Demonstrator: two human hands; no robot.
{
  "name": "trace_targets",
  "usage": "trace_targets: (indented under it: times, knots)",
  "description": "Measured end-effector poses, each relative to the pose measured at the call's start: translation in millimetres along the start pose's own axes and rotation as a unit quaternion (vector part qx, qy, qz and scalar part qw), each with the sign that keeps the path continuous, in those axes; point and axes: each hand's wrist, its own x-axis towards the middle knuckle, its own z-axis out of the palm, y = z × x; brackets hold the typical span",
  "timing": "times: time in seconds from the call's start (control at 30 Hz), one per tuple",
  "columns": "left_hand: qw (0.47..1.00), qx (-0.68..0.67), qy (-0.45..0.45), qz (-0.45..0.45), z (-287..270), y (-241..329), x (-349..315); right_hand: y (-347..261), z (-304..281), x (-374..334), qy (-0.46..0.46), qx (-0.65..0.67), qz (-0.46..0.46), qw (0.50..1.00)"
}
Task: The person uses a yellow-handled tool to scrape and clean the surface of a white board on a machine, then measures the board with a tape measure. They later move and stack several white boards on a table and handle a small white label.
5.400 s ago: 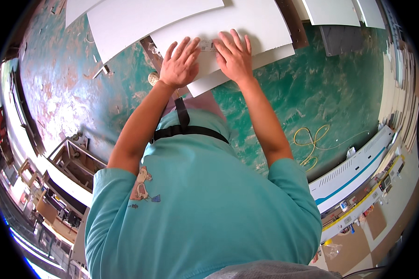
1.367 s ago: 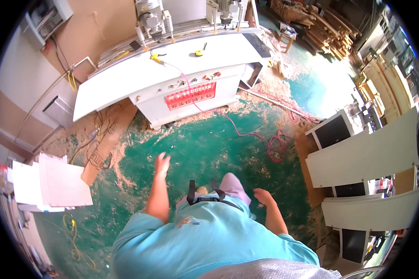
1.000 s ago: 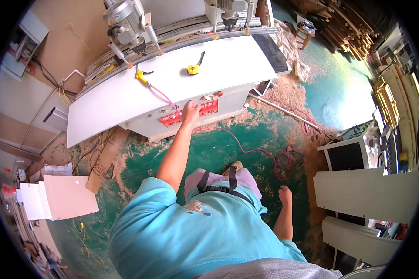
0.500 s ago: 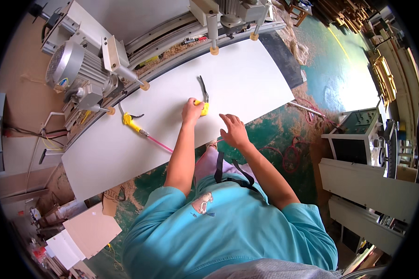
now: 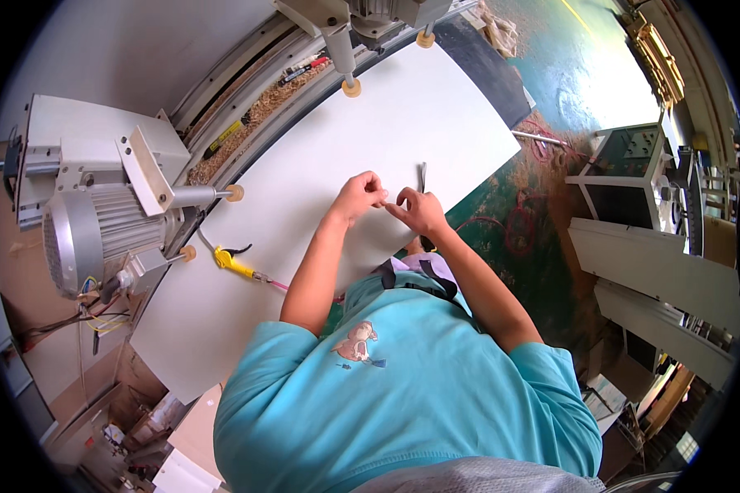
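Both my hands are raised over a large white panel (image 5: 304,172), close together near its front edge. My left hand (image 5: 358,200) is closed in a pinch, its fingertips almost meeting those of the other hand; what they hold, if anything, is too small to make out. Curled fingers close my right hand (image 5: 422,215). Beyond it sticks out the dark strap (image 5: 423,174) of the yellow tape measure, whose body the hand hides. To the left on the panel lies a yellow air blow gun (image 5: 235,263) with a pink hose.
A machine with a silver motor (image 5: 99,234) and round-tipped presses (image 5: 351,86) lines the panel's far side. Markers (image 5: 304,70) and wood shavings (image 5: 279,103) lie in its rail. A control cabinet (image 5: 625,156) stands right; a red hose (image 5: 520,226) coils on the green floor.
The yellow tape measure has gone from my left hand's grasp, its strap now showing beyond my right hand. My right hand has closed and come beside the left. The view has turned.
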Motion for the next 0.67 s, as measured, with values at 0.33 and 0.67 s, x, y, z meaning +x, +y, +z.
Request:
trace_targets:
  times: [0.33,0.67]
  knots:
    - [0.742,0.554,0.226,0.301,1.9,-67.0,11.7,49.5,36.9,-58.7,-0.088,0.495,-0.01,0.864]
    - [0.688,0.612,0.168,0.353,-2.5,-85.8,10.5,242.6,135.6,-164.4,0.016,0.154,0.327,0.932]
